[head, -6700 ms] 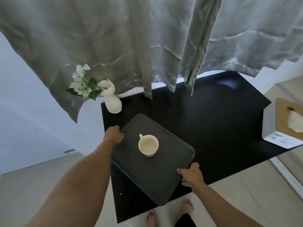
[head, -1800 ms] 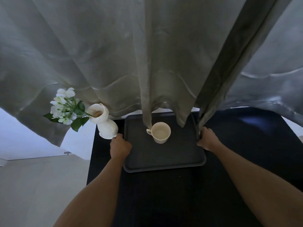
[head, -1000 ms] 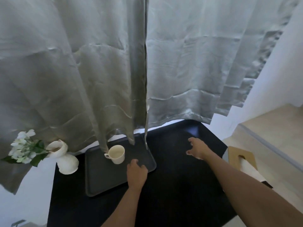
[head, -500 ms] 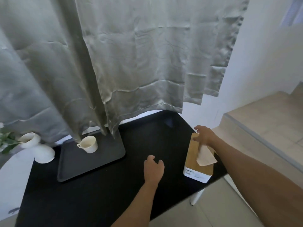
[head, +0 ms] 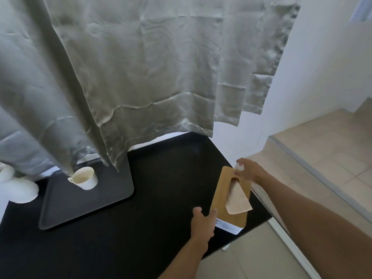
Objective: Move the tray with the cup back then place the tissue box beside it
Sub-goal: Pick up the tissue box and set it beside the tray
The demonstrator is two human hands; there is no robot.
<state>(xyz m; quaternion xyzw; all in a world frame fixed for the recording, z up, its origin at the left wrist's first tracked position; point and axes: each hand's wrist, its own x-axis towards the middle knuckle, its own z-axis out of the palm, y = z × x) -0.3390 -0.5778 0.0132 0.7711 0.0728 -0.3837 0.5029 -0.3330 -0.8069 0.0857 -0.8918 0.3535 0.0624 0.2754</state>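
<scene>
Head view. The black worktop [head: 141,228] is serving as the landmark for all positions below.

The dark grey tray [head: 84,204] is lying flat at the rear left of the worktop, with its far edge passing under the hem of the grey curtain [head: 141,77]. The cream cup [head: 84,178] is standing upright on the far part of the tray, its handle pointing left, and the curtain hem is hanging just above its rim.

The tissue box [head: 229,200] is sitting at the right edge of the worktop, well apart from the tray. Its wooden lid is facing up, its white body is showing at the near end, and one tissue [head: 237,202] is protruding from the slot and folding toward the near end.

The left hand [head: 202,222] is reaching to the near left corner of the tissue box. Its fingers [head: 213,213] are spread open, with the thumb on the worktop side and one fingertip touching the lid edge; a full grip is not showing.

The right hand [head: 248,172] is resting on the far end of the tissue box. Its fingers are curling over that end, contacting the lid; whether they are clamping the box cannot be told.

A white vase [head: 18,190] is standing at the left edge of the worktop, just beside the tray. Beige floor tiles [head: 322,158] are showing beyond the right edge of the worktop.
</scene>
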